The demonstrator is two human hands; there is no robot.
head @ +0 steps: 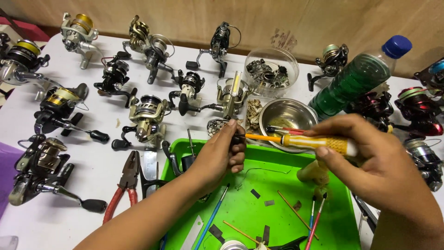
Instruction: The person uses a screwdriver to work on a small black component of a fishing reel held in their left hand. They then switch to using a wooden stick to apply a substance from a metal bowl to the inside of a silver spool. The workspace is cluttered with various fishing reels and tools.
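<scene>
Hands on yellow screwdriver

The screwdriver has a yellow handle with a fine dotted grip pattern, a white butt and an orange shaft. The tray at the bench's near edge is bright green; in it lie a blue-handled brush and a red-handled one. The bench is white. The pliers left of the tray have red grips. Toward the far right corner, the plastic bottle shows dark green with a blue cap. The bowl is shiny steel.
</scene>
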